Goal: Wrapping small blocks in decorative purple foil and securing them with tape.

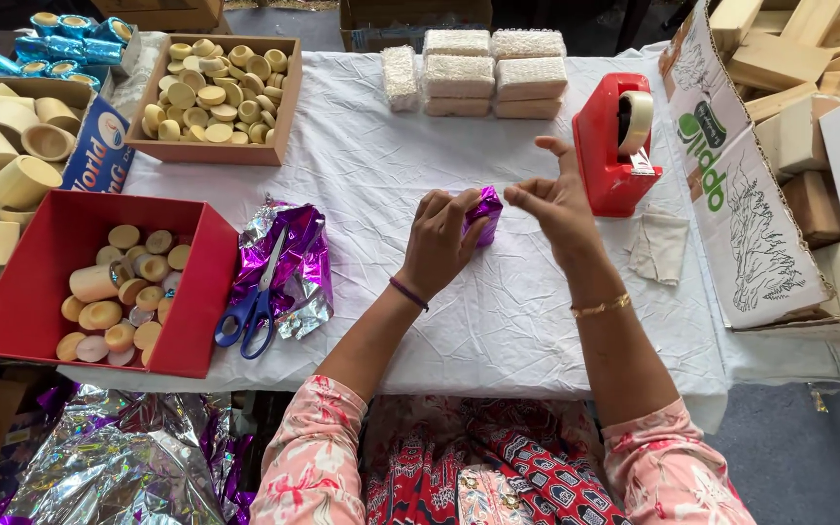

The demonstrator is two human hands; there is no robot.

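While the left hand (437, 241) presses a small purple foil-wrapped parcel (484, 212) onto the white tablecloth (371, 175) at mid-table, the right hand (558, 199) hovers just beside it, fingers pinched together, empty as far as I can see. Just right stands a red tape dispenser (605, 146); blue scissors (255, 306) lie on foil to the left.

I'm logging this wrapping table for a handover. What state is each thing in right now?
purple foil parcel: wrapped, pressed under left hand
right hand: raised beside parcel, fingers pinched
tape dispenser: upright, roll loaded
scissors: closed, lying on foil sheets
red box: open, partly filled
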